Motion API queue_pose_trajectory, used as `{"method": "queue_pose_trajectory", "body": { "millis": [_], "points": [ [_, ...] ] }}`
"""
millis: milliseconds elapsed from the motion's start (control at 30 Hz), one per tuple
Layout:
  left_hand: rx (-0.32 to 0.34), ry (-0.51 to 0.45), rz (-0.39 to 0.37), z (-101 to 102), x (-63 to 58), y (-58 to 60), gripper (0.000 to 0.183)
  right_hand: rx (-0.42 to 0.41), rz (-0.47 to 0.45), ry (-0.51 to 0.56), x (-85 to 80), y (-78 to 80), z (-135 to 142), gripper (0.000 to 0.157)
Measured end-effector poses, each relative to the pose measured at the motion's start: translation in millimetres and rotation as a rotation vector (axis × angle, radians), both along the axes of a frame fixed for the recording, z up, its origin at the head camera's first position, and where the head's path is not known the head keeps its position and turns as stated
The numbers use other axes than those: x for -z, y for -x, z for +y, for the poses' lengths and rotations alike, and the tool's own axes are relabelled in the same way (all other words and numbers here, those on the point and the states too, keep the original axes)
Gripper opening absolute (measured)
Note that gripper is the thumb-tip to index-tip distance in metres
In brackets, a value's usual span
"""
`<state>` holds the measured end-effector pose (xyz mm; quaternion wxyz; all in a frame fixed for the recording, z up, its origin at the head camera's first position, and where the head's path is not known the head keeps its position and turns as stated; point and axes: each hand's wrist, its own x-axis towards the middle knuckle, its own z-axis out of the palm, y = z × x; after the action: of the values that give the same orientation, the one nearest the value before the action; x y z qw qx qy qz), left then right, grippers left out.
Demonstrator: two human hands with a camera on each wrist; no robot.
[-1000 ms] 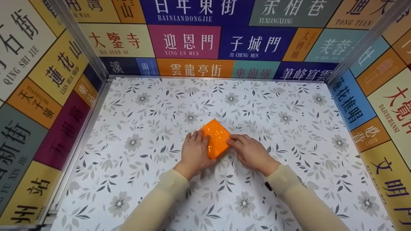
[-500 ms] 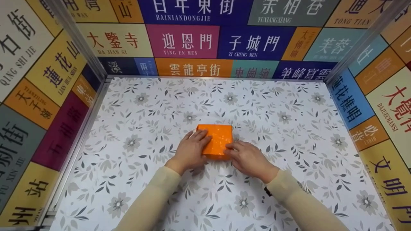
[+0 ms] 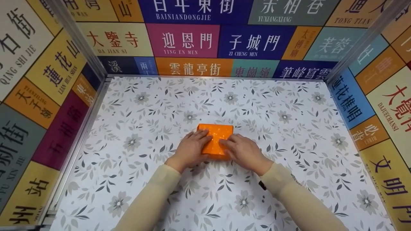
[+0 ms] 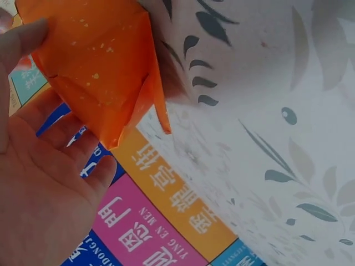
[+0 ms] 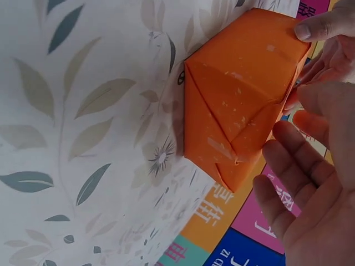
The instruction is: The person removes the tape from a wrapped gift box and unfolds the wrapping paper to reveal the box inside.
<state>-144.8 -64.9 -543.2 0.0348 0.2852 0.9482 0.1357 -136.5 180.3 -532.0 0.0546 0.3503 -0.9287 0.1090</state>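
Observation:
A box-shaped package wrapped in shiny orange paper with pale flecks [image 3: 218,130] lies flat near the middle of the table. My left hand [image 3: 190,149] holds its left side, fingers over the top and thumb at the near face. From the right, my right hand [image 3: 246,150] rests its fingertips on the top, fingers loosely bent. In the left wrist view, a narrow strip of paper juts out at one end of the package [image 4: 94,61]. The right wrist view shows folded creases on the end of the package [image 5: 238,88]. Its underside is hidden.
A white sheet with grey flowers and leaves [image 3: 160,106] covers the table. Upright panels with colourful lettering [image 3: 186,41] stand at the back and both sides, joined by metal posts [image 3: 88,48] at the corners.
The package has turned from a diamond angle to square with the table's back edge. My left hand shifted slightly left. Lately my right hand slid from the package's right edge onto its top.

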Motion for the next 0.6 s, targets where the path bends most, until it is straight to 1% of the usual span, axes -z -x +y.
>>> {"method": "queue_pose_trajectory", "body": {
  "millis": [167,267,467,600],
  "points": [
    [-0.001,0.005,-0.008,-1,1.5,1.0,0.072,0.023,-0.009,0.003,5.3,0.1,-3,0.037],
    [-0.007,0.011,-0.012,-2,1.2,0.7,0.072,0.024,0.003,0.03,8.0,-0.5,-4,0.034],
    [-0.007,0.027,0.014,-2,-0.6,0.5,0.071,-0.019,0.073,0.13,11.8,-1.8,-5,0.026],
    [-0.004,0.042,0.016,-2,-0.4,0.9,0.072,-0.017,0.078,0.141,12.5,-2.2,-4,0.023]
  ]
}}
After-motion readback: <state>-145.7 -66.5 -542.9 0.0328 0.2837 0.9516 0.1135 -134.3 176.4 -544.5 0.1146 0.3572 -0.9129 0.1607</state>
